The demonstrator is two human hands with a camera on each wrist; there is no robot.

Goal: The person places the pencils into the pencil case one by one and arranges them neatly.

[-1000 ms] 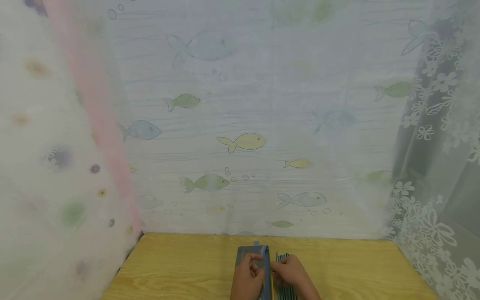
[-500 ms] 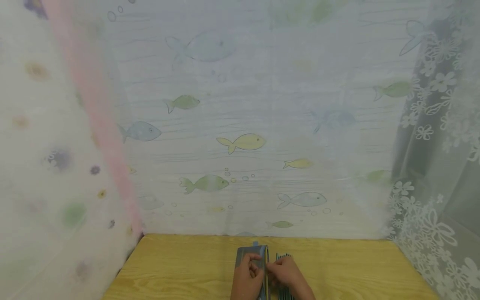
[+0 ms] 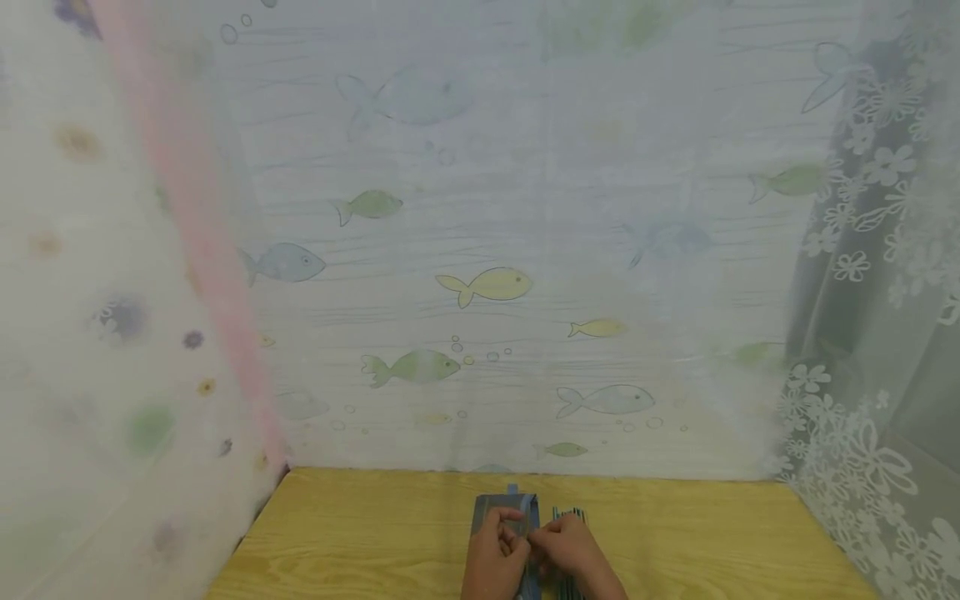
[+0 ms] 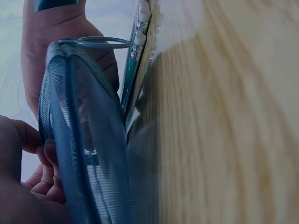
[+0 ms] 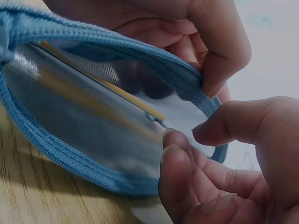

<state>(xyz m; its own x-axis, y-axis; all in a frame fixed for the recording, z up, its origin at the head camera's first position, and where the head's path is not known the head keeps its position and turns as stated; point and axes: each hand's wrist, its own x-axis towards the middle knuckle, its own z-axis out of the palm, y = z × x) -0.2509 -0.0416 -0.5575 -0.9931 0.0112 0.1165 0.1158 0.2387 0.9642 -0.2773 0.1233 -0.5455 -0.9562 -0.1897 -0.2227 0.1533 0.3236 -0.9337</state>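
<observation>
A blue mesh pencil case (image 3: 487,502) stands on the table with its zipped mouth open. My left hand (image 3: 495,557) pinches the rim of that mouth between thumb and fingers, clearest in the right wrist view. Inside the case lies a yellow pencil (image 5: 135,101), with a dark thin strip along it. My right hand (image 3: 566,546) is at the mouth. Its thumb (image 5: 217,123) and fingertips (image 5: 176,161) stand a little apart, near the pencil's end, with nothing seen between them. To the right of the case lie teal striped pencils (image 4: 134,58) with white erasers, partly hidden by my right hand.
A wood-grain table (image 3: 360,533) runs back to a hanging sheet (image 3: 495,208) printed with fish. Sheer curtains hang at both sides. A blue loop (image 4: 103,43) sticks out from the case's end towards the teal pencils.
My right hand has moved left from beside the case to its mouth, bringing the yellow pencil, which is inside now. The left hand has stayed on the case.
</observation>
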